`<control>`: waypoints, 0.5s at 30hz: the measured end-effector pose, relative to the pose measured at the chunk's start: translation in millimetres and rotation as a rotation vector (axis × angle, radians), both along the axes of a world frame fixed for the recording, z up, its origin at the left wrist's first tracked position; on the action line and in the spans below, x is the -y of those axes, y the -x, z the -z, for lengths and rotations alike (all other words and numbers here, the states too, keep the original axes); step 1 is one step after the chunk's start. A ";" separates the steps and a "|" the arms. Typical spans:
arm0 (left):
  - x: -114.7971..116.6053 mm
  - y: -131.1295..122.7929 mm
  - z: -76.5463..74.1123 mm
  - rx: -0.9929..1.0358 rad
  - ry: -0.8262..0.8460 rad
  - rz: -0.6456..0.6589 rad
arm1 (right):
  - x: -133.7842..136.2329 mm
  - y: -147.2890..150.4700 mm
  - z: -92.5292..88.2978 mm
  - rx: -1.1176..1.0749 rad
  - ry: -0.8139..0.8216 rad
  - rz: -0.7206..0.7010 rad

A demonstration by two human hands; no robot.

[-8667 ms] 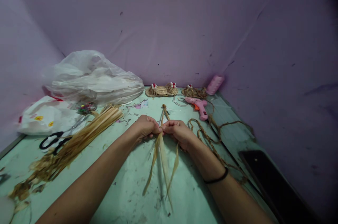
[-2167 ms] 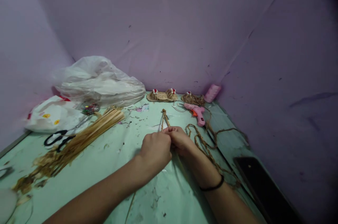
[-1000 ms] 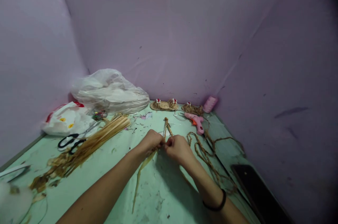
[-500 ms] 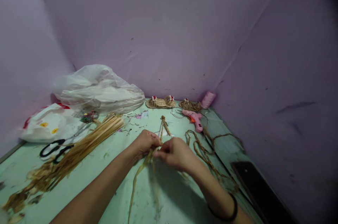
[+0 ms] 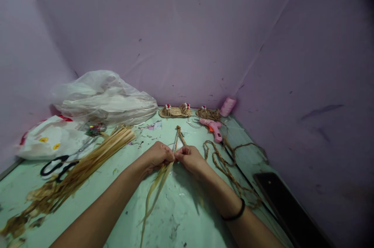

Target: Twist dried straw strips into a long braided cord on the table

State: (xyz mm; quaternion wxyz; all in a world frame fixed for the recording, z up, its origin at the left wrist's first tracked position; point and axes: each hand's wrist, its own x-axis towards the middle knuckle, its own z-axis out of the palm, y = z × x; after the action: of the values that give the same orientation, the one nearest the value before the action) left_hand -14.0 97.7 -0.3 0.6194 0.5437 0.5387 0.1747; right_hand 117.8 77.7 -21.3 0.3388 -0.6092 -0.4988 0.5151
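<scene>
Both sets of fingers are pinching shut again: our left hand (image 5: 157,155) and right hand (image 5: 189,158) are gripping the braid (image 5: 178,136) mid-scene. The right is coming back from crossing over, so the loose strands (image 5: 154,195) are now trailing near-left.

the fingers (image 5: 168,156) cover the near end of the braid (image 5: 178,136), whose loose strands (image 5: 153,197) leave the bottom edge.

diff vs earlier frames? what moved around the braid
The right hand, which reached across to the left half a second ago, has drawn back beside the left hand; both pinch the near end of the braid. The loose strands, fanned out 8.7 s ago, now trail bunched from the left hand. Scissors, glue gun and straw bundle unmoved.
</scene>
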 end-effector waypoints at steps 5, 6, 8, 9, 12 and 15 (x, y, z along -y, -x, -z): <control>-2.8 8.2 -10.5 -0.299 -0.233 0.111 | -2.1 -2.2 5.1 0.005 0.015 0.004; -1.1 7.4 -13.5 -0.370 -0.282 0.127 | -1.1 -1.1 2.5 -0.042 0.044 0.021; 7.2 0.9 -19.2 -0.524 -0.387 0.151 | 1.3 1.0 -3.7 -0.159 0.113 0.063; 13.6 -4.7 -21.5 -0.610 -0.450 0.147 | 2.4 1.8 -6.6 -0.222 0.145 0.083; 37.3 -25.5 -24.3 -0.855 -0.636 0.140 | 4.6 2.8 -11.2 -0.381 0.201 0.143; 53.1 -37.7 -24.9 -0.961 -0.636 0.208 | 5.3 2.2 -11.0 -0.426 0.224 0.141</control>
State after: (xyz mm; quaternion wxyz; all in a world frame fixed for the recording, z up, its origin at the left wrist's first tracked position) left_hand 23.7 44.6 24.6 0.1259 0.7712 0.6241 0.0001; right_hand 115.6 72.4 -10.3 0.4019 -0.5539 -0.3123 0.6589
